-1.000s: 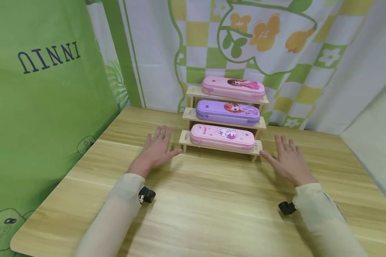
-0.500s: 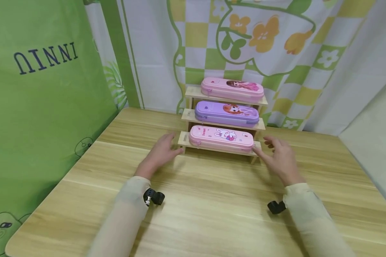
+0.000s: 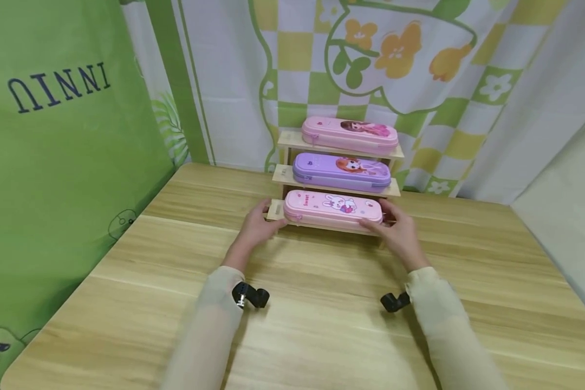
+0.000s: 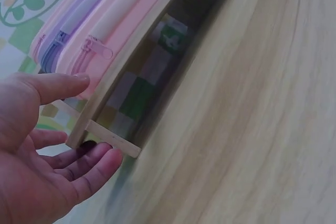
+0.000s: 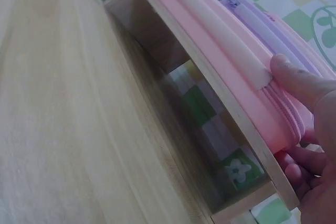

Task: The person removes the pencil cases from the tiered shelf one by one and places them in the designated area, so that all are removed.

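Note:
A pink pencil case (image 3: 317, 205) with a bunny print lies on the lowest step of a wooden three-step rack (image 3: 276, 210). At its right end my right hand (image 3: 401, 234) grips it, thumb on the front side and fingers curled around the end. My left hand (image 3: 254, 230) is at the left end of that step. In the left wrist view its thumb (image 4: 63, 85) is beside the case's zipper end, while the other fingers bend loosely near the step's edge; firm contact cannot be made out. Above lie a purple pencil case (image 3: 317, 169) and another pink pencil case (image 3: 322, 130).
The rack stands toward the back of a wood-grain table (image 3: 312, 325). Close behind it hangs a patterned curtain (image 3: 294, 51). Green fabric (image 3: 68, 173) borders the left side, and a pale wall (image 3: 565, 179) the right.
Both hands have moved inward from beside the rack to the ends of the lowest step. The right fingers have curled around the bunny case's end. The cases have stayed on their steps.

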Available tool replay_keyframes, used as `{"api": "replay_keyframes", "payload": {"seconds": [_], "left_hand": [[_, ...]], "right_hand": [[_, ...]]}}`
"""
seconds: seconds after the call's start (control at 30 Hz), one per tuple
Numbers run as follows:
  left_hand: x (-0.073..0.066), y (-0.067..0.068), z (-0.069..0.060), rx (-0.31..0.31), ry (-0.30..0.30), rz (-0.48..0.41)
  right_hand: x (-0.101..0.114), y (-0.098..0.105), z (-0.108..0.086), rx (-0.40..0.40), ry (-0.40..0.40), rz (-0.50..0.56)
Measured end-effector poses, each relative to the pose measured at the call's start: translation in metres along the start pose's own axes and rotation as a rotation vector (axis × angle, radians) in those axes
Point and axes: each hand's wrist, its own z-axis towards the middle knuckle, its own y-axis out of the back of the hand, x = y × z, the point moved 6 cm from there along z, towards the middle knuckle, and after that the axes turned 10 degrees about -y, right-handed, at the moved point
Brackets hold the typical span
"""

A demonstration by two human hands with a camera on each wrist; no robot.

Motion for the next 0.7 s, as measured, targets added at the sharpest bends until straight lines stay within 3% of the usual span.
{"api": "replay_keyframes", "payload": {"seconds": [0.17,0.5,0.7], "left_hand": [[0.006,-0.001,0.005,0.011,-0.004,-0.057],[0.012,-0.003,0.004,0.004,0.02,-0.119],[0.013,-0.004,0.003,-0.012,0.039,-0.152]], "right_hand": [[-0.003,-0.003,0.003,0.016,0.014,0.002],[0.0,-0.004,0.0,0.042,0.03,0.014],[-0.001,0.007,-0.006,0.019,0.034,0.038]]}}
